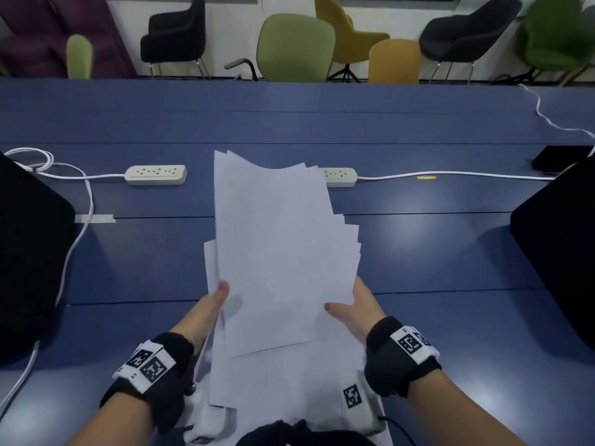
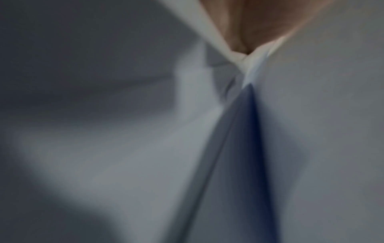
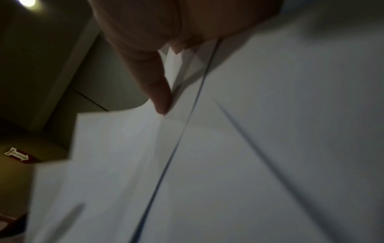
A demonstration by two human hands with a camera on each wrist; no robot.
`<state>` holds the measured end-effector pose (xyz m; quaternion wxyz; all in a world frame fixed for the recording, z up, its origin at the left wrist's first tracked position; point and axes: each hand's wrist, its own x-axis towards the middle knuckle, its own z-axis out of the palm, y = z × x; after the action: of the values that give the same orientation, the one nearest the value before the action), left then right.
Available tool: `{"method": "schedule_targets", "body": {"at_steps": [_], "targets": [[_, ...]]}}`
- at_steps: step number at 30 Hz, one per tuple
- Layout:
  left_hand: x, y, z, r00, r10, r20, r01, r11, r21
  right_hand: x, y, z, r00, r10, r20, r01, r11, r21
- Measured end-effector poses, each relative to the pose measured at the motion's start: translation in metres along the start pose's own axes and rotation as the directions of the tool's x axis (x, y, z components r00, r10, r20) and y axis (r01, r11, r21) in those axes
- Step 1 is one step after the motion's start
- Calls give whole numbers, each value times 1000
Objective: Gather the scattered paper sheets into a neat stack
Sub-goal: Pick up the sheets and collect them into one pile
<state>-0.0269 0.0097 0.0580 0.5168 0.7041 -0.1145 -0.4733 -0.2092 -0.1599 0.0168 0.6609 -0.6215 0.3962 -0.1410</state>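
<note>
A loose bundle of white paper sheets (image 1: pixel 277 239) is lifted above the blue table (image 1: pixel 434 262), its edges fanned out and uneven on the right and at the top. My left hand (image 1: pixel 209 309) grips the bundle's lower left edge, thumb on top. My right hand (image 1: pixel 357 305) grips the lower right edge, thumb laid over the top sheet. The left wrist view is filled with blurred paper sheets (image 2: pixel 124 156) and a bit of my left hand (image 2: pixel 255 23). In the right wrist view, my right hand's thumb (image 3: pixel 158 85) presses on the paper sheets (image 3: pixel 228 156).
Two white power strips (image 1: pixel 156 174) (image 1: pixel 339 177) with cables lie across the table behind the paper. Black objects sit at the left edge (image 1: pixel 29 252) and the right edge (image 1: pixel 560 262). Several chairs (image 1: pixel 294 48) stand beyond the far edge.
</note>
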Motion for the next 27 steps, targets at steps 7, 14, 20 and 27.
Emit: {"method": "schedule_targets", "body": {"at_steps": [7, 14, 20, 27], "targets": [[17, -18, -16, 999, 37, -32, -31, 986, 161, -5, -11, 9, 998, -44, 34, 46, 997, -58], [25, -31, -50, 962, 56, -267, -66, 997, -28, 23, 12, -15, 896, 199, -397, -291, 939, -186], [22, -57, -72, 950, -28, -311, 7, 998, -68, 21, 11, 2, 892, 251, -376, -398, 831, -389], [26, -59, -57, 970, -45, -237, 26, 996, -83, 17, 4, 31, 905, 327, -271, -414, 819, -397]]}}
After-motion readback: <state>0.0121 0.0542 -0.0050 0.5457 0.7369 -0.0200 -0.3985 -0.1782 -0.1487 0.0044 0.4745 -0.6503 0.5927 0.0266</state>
